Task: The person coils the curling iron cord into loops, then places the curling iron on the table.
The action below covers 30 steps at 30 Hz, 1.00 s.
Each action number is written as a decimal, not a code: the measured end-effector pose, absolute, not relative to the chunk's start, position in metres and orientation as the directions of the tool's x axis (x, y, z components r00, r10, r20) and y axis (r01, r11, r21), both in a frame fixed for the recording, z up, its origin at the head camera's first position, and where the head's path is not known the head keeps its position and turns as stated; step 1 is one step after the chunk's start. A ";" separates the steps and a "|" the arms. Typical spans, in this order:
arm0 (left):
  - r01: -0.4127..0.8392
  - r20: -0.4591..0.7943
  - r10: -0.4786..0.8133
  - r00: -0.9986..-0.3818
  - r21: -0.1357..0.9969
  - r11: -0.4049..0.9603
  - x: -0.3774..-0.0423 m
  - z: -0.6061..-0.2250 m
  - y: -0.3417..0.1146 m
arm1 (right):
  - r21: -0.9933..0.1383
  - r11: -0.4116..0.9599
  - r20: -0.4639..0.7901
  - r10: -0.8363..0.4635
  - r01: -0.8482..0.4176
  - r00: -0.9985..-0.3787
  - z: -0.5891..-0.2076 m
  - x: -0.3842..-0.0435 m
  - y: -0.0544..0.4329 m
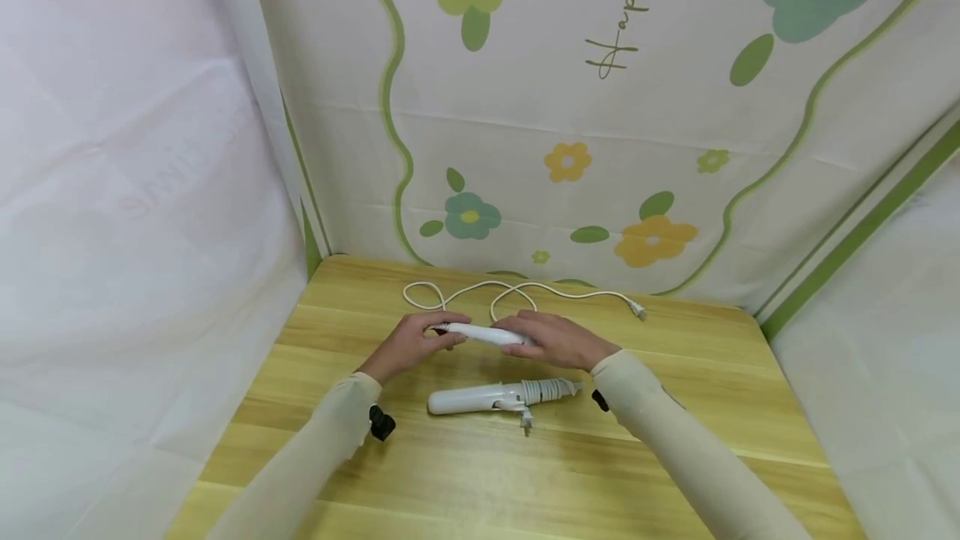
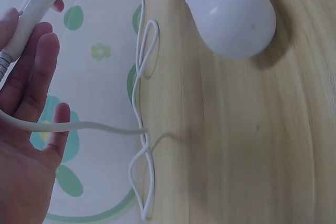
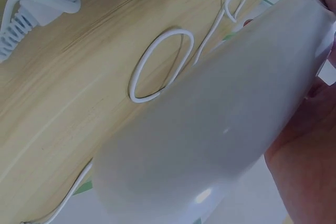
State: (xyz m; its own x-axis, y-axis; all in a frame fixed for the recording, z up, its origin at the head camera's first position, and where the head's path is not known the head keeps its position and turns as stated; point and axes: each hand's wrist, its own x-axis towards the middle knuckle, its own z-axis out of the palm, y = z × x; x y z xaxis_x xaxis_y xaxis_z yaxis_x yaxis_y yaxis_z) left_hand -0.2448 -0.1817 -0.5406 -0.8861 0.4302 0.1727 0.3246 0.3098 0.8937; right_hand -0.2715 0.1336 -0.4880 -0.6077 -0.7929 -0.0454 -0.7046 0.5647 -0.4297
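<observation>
A white corded wand (image 1: 483, 333) with a smooth, rounded body is held level over the table between both hands. My left hand (image 1: 420, 340) pinches its cord end, near the ribbed cord sleeve (image 2: 4, 62), thumb on one side and fingers on the other. My right hand (image 1: 558, 340) grips the body toward the other end. Its rounded end fills much of the right wrist view. Closer to me lies a similar white wand (image 1: 468, 399), its own cord (image 1: 542, 391) coiled round the handle and its plug (image 1: 526, 421) sticking out below.
The held wand's loose white cord (image 1: 468, 290) loops along the back of the wooden table (image 1: 637, 457), with its plug (image 1: 637, 310) at the right. A flower-print cloth (image 1: 525, 107) hangs behind the table, and white cloth (image 1: 135, 232) hangs at the sides.
</observation>
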 end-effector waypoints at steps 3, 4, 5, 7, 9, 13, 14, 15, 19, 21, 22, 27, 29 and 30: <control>0.325 0.188 0.408 -0.893 0.898 0.298 -0.244 -0.542 -0.182 | -0.441 0.558 -0.034 -0.793 -0.703 -0.608 -0.488 -0.271 0.133; 0.323 0.191 0.398 -0.897 0.899 0.296 -0.243 -0.542 -0.181 | -0.444 0.554 -0.026 -0.794 -0.705 -0.608 -0.488 -0.271 0.132; 0.322 0.195 0.387 -0.901 0.900 0.295 -0.243 -0.542 -0.181 | -0.446 0.551 -0.018 -0.793 -0.705 -0.609 -0.489 -0.271 0.132; 0.320 0.201 0.368 -0.908 0.900 0.298 -0.242 -0.542 -0.181 | -0.452 0.550 -0.008 -0.790 -0.702 -0.613 -0.490 -0.271 0.131; 0.318 0.203 0.357 -0.912 0.898 0.302 -0.242 -0.542 -0.181 | -0.460 0.552 -0.006 -0.785 -0.695 -0.619 -0.491 -0.272 0.132; 0.313 0.199 0.362 -0.910 0.905 0.288 -0.242 -0.543 -0.179 | -0.475 0.561 -0.022 -0.778 -0.678 -0.628 -0.494 -0.273 0.134; 0.307 0.194 0.365 -0.910 0.909 0.281 -0.242 -0.544 -0.179 | -0.478 0.561 -0.025 -0.777 -0.676 -0.628 -0.495 -0.273 0.134; 0.300 0.188 0.366 -0.911 0.913 0.278 -0.242 -0.544 -0.178 | -0.479 0.562 -0.025 -0.776 -0.674 -0.630 -0.495 -0.273 0.135; 0.274 0.171 0.338 -0.925 0.919 0.284 -0.242 -0.545 -0.178 | -0.471 0.566 -0.019 -0.773 -0.676 -0.634 -0.496 -0.273 0.135; 0.262 0.164 0.320 -0.933 0.919 0.294 -0.242 -0.544 -0.178 | -0.478 0.575 -0.021 -0.763 -0.664 -0.646 -0.496 -0.273 0.135; 0.258 0.162 0.311 -0.936 0.920 0.295 -0.242 -0.544 -0.179 | -0.485 0.581 -0.024 -0.756 -0.654 -0.654 -0.495 -0.273 0.136; 0.209 0.133 0.272 -0.953 0.940 0.270 -0.241 -0.545 -0.181 | -0.516 0.620 -0.051 -0.710 -0.590 -0.702 -0.496 -0.274 0.143; 0.187 0.119 0.262 -0.958 0.950 0.250 -0.241 -0.547 -0.182 | -0.525 0.625 -0.055 -0.703 -0.578 -0.709 -0.497 -0.275 0.146; 0.180 0.114 0.261 -0.959 0.954 0.241 -0.241 -0.547 -0.182 | -0.528 0.624 -0.055 -0.702 -0.576 -0.710 -0.498 -0.276 0.148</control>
